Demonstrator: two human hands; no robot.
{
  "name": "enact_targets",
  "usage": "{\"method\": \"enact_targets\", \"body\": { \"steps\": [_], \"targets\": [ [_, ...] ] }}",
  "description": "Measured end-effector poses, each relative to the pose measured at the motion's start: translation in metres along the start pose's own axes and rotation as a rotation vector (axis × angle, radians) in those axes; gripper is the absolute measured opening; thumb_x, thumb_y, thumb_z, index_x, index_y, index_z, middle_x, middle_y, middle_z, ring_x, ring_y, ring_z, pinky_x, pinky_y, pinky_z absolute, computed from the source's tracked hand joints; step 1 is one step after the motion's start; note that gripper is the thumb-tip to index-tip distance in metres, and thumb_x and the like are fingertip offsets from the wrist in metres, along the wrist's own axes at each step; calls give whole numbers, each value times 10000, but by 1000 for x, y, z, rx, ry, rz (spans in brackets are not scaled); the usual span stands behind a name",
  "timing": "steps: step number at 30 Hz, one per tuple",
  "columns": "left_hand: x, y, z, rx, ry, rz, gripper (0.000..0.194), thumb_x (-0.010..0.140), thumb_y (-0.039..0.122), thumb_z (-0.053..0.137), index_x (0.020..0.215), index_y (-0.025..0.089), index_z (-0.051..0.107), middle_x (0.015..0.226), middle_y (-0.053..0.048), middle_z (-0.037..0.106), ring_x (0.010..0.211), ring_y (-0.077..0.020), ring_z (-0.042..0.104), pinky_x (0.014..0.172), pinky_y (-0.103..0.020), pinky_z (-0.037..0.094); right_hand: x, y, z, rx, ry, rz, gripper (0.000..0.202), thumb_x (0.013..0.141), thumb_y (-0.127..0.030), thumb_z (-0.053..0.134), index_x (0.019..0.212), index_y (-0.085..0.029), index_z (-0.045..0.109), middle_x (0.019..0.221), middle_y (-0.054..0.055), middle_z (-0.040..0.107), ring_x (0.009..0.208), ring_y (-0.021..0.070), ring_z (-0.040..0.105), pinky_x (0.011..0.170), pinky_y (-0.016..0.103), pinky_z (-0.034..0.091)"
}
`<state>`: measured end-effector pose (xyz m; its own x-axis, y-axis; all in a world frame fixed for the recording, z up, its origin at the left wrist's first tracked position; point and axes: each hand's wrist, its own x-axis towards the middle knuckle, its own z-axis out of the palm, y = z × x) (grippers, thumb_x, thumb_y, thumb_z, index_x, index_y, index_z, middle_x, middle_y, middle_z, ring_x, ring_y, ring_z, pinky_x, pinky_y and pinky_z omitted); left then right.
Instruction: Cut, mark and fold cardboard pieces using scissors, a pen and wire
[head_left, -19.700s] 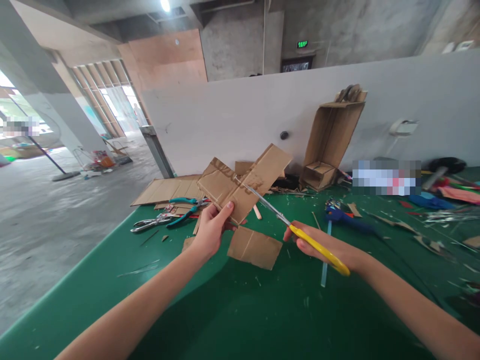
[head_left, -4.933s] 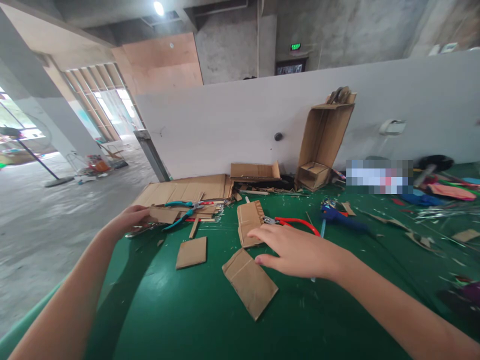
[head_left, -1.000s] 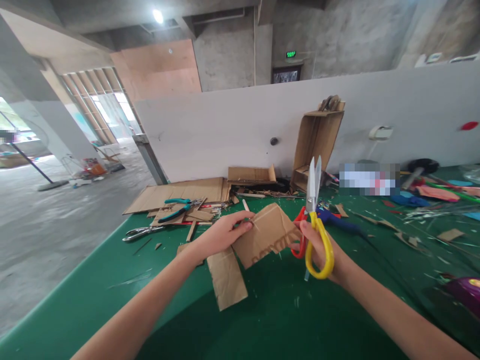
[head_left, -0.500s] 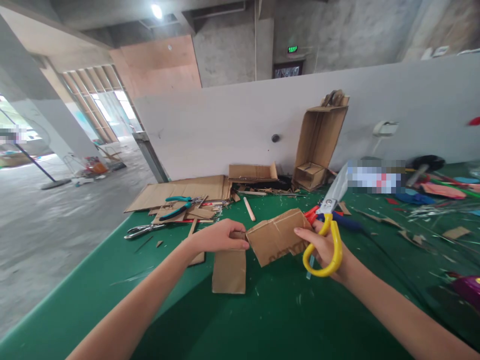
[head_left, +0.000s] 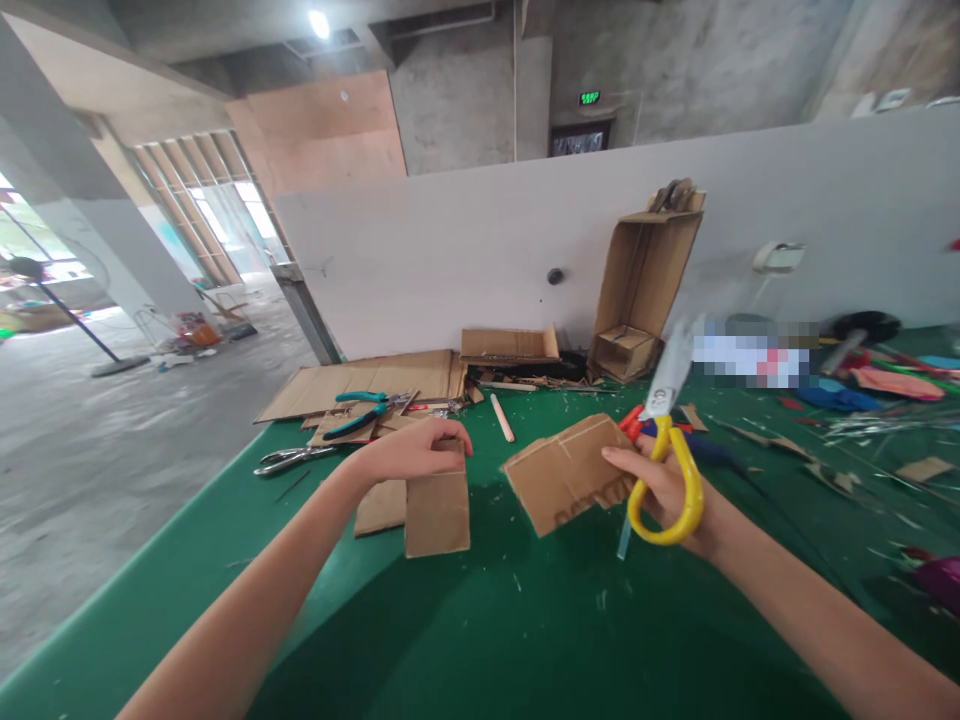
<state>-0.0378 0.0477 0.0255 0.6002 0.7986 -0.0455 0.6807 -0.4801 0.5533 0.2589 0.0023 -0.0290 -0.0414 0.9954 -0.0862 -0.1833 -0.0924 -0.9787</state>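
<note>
Cardboard, creased and print-marked, slants leftward from the right grip, which pinches it beside yellow-handled scissors; the left grip clasps a smaller rectangle over the smooth green surface.

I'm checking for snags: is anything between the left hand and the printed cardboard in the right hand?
Nothing visible: only green tabletop shows between the left hand and the printed cardboard; the pale stick lies farther back.
</note>
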Motion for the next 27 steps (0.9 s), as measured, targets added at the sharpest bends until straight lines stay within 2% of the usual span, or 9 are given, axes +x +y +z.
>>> {"method": "enact_targets", "body": {
  "steps": [1,3,6,10,14,18,21,24,27],
  "targets": [
    [0,0,0,4,24,-13,203,730,189,493,882,193,627,912,-32,638,854,-191,569,726,-276,412,0,3,1,-21,-43,34,265,702,-434,690,850,-224,625,838,43,717,795,249,674,653,334,535],
    [-1,2,1,-16,78,-17,262,694,149,501,928,180,614,950,-47,629,885,-201,571,752,-296,423,2,10,2,-56,-75,63,413,727,-628,584,784,-221,619,735,43,698,697,234,661,590,331,514],
    [0,3,6,-208,160,38,261,720,214,573,976,164,567,942,-55,622,861,-187,581,742,-299,443,6,18,-1,-129,-24,-37,576,691,-773,479,770,-220,624,714,39,672,695,226,635,616,342,501],
    [4,4,13,-479,226,58,243,761,319,619,937,170,543,867,-35,630,806,-159,597,705,-281,458,9,10,-12,-281,43,-250,556,691,-749,517,779,-213,637,800,54,662,836,257,611,769,385,478],
    [6,11,16,-406,232,109,177,797,306,588,919,179,609,888,-31,637,847,-161,595,736,-276,451,7,-1,-18,-376,106,-441,538,733,-730,486,786,-218,641,863,71,653,928,273,581,875,415,434],
    [3,24,18,-254,217,57,284,788,188,494,1045,218,610,1019,-39,635,919,-190,582,740,-294,448,3,2,-10,-477,2,-361,469,740,-665,548,776,-208,645,839,63,647,878,265,586,810,410,458],
    [0,29,20,-209,227,-10,411,689,83,449,1065,202,566,1073,-51,601,936,-197,566,761,-316,444,-1,6,-1,-465,-80,-281,529,757,-709,469,754,-211,645,848,71,656,866,267,594,759,410,472],
    [0,27,21,-275,269,-17,411,665,80,490,1064,178,510,1052,-65,572,945,-191,557,769,-312,445,-5,3,1,-471,-3,-342,531,756,-721,453,781,-225,640,888,79,650,895,272,589,763,415,473],
    [0,25,21,-463,251,6,435,736,164,552,1154,195,435,957,-41,583,837,-157,576,706,-284,450,-9,-4,-3,-444,96,-476,473,738,-694,514,768,-229,591,919,82,636,839,253,595,746,412,483]
  ]
}}
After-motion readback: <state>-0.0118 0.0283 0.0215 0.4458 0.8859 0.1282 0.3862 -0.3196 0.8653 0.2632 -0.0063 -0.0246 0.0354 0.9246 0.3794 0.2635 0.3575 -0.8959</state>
